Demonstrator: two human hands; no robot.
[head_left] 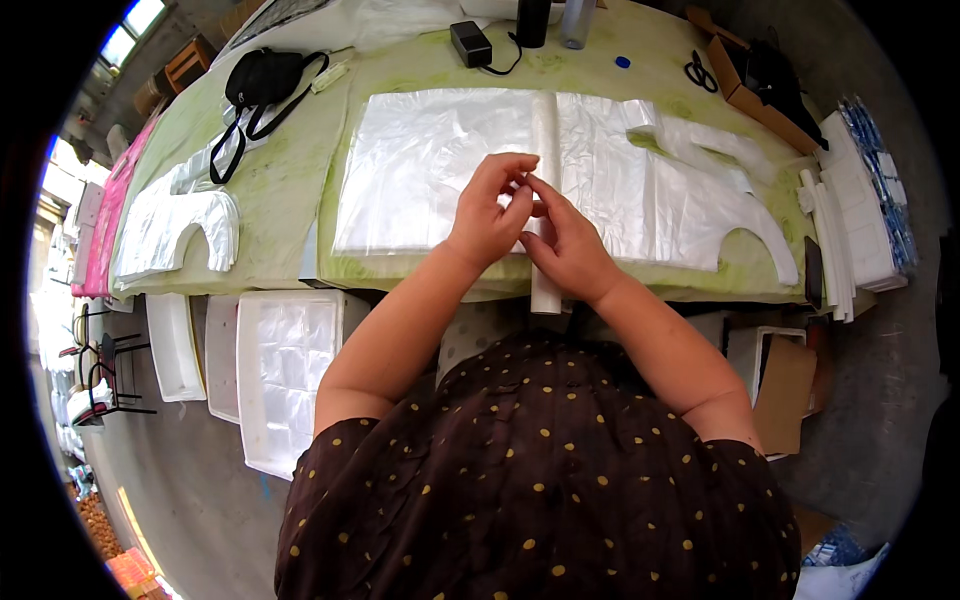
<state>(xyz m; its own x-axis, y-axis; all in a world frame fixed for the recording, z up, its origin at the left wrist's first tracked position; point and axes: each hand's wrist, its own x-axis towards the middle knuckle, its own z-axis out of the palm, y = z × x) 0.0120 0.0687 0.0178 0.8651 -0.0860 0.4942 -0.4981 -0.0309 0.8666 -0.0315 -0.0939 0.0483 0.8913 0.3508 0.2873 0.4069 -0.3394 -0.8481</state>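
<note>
My left hand [490, 212] and my right hand [572, 248] meet above the table, fingers bent and tips touching. Whatever is between the fingertips, if anything, is too small to make out. Below them a long whitish tube [545, 125] stands out lengthwise across the plastic, its near end jutting past the table edge. To its left lies a flat rectangle of thin translucent plastic sheeting [420, 170]. On the right the plastic spreads into a piece with strap-like parts and a curved cut-out [690, 205]. My hands hide the tube's middle.
Folded plastic pieces [180, 235] lie at left, below a black bag [265, 80]. Farther back are a black box-shaped adapter [470, 45], a dark bottle [533, 22], a blue cap [623, 62] and black scissors [700, 72]. A cardboard box [755, 95] stands at right; white bins [285, 380] sit below.
</note>
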